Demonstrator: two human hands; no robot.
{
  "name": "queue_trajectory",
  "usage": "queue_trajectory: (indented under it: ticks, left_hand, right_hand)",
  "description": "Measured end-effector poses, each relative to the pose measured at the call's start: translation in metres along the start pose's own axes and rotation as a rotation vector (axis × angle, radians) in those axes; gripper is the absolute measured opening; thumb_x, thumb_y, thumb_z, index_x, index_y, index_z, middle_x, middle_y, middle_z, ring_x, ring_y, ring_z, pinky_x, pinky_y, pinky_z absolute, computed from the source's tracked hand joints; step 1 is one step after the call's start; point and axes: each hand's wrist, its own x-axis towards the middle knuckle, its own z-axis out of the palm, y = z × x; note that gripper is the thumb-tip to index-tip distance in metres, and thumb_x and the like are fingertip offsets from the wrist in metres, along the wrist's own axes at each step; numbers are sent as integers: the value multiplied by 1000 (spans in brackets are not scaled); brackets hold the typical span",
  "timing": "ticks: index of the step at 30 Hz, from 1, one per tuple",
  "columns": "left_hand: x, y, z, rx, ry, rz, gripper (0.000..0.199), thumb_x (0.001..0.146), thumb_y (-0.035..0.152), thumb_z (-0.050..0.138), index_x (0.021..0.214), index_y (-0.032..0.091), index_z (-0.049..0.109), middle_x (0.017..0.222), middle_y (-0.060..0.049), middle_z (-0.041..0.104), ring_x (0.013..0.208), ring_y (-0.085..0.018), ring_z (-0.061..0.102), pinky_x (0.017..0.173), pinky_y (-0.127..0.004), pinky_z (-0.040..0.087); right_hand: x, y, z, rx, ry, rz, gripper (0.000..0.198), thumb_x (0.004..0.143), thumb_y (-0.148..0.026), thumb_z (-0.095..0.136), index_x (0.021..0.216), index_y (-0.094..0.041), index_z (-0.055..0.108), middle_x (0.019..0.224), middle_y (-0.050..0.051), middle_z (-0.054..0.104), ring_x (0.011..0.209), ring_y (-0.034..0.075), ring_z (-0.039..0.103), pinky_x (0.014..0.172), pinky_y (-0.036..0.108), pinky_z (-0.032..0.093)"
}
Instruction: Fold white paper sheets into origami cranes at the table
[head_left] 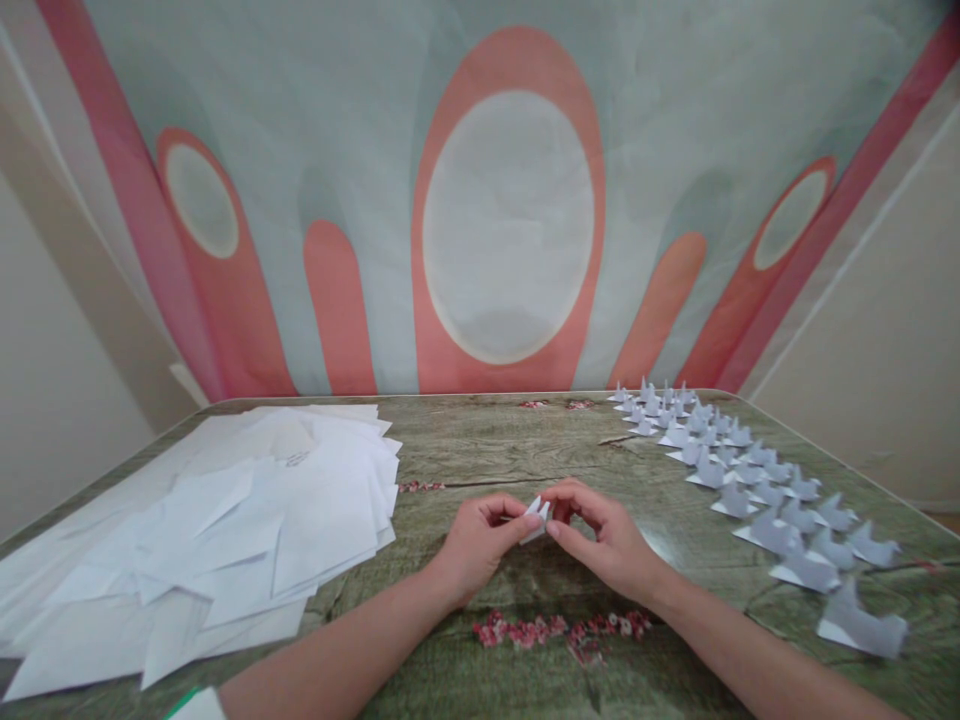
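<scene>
Between my two hands, just above the middle of the table, is a small folded white paper piece (535, 521) with pointed tips sticking up. My left hand (484, 540) pinches its left side between thumb and fingers. From the right, my right hand (598, 528) grips the other side, with the index finger over the top and the thumb at the lower edge. Parts of the folded paper are hidden behind my fingertips.
Loose white paper sheets (322, 500) lie in a spread pile on the left. Several folded white paper figures (802, 570) stand in rows along the right. The wood-patterned table (480, 450) ends at a wall covering (375, 120) with red and pale shapes.
</scene>
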Motion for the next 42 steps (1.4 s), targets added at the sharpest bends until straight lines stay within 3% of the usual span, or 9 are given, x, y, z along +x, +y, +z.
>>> queue_trajectory:
  ticks: [11, 16, 25, 31, 37, 42]
  left_hand:
    - [-1, 2, -1, 24, -58, 7, 27, 67, 39, 69, 69, 12, 67, 68, -2, 61, 64, -12, 50, 63, -22, 37]
    - [-1, 3, 0, 65, -63, 22, 28, 67, 41, 69, 65, 12, 66, 65, -1, 59, 64, -13, 50, 63, -22, 38]
    - [-1, 3, -1, 125, -78, 65, 28, 68, 41, 67, 65, 13, 67, 66, -2, 58, 65, -14, 51, 63, -23, 38]
    - [-1, 2, -2, 221, -94, 99, 29, 77, 40, 59, 69, 13, 66, 69, -2, 59, 67, -14, 51, 63, -23, 38]
    - [0, -2, -3, 278, -101, 124, 28, 80, 38, 55, 72, 13, 66, 70, -2, 59, 68, -14, 52, 63, -22, 39]
    - [-1, -1, -2, 376, -92, 175, 26, 83, 34, 52, 82, 14, 68, 76, -3, 64, 72, -15, 55, 66, -22, 40]
  right_hand:
    - [3, 1, -3, 48, -58, 56, 13, 81, -31, 57, 85, -18, 59, 74, 1, 55, 67, 12, 50, 61, 24, 41]
    - [4, 2, -6, 8, -118, 34, 16, 83, -32, 55, 81, -18, 61, 77, 2, 57, 72, 14, 52, 66, 26, 41]
    - [5, 4, -7, -2, -101, 36, 19, 83, -33, 56, 76, -18, 64, 73, 2, 58, 70, 14, 54, 66, 26, 41]
    - [3, 8, -5, 49, -45, 88, 21, 81, -33, 58, 96, -20, 61, 80, 2, 58, 72, 14, 54, 65, 26, 43]
    - [3, 3, -7, -35, -24, -9, 19, 83, -28, 56, 100, -20, 59, 84, 3, 56, 74, 14, 53, 68, 27, 44]
    - [6, 2, -13, -209, -120, -161, 10, 86, -21, 50, 89, -19, 59, 85, 4, 56, 82, 16, 52, 74, 29, 43]
